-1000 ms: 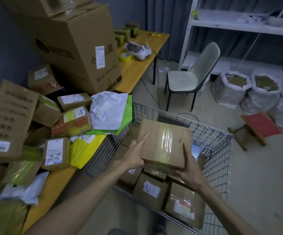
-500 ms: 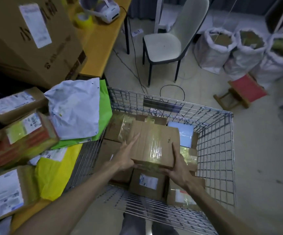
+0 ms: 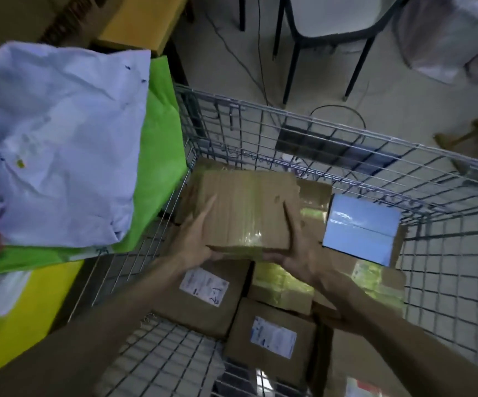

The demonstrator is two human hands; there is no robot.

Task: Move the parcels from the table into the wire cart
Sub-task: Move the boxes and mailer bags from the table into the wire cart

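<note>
The wire-mesh cart point(image 3: 447, 267) stands against the yellow counter point(image 3: 137, 21), where a crumpled white mailer point(image 3: 60, 138) lies on a glossy green one point(image 3: 160, 153). The taped, ribbed cardboard box point(image 3: 246, 213) now sits lower than half a second ago, over labelled parcels point(image 3: 203, 296) in the cart's far-left corner. The left hand point(image 3: 195, 242) and right hand point(image 3: 298, 250) pinch its near corners, fingers straight on top, thumbs beneath.
</note>
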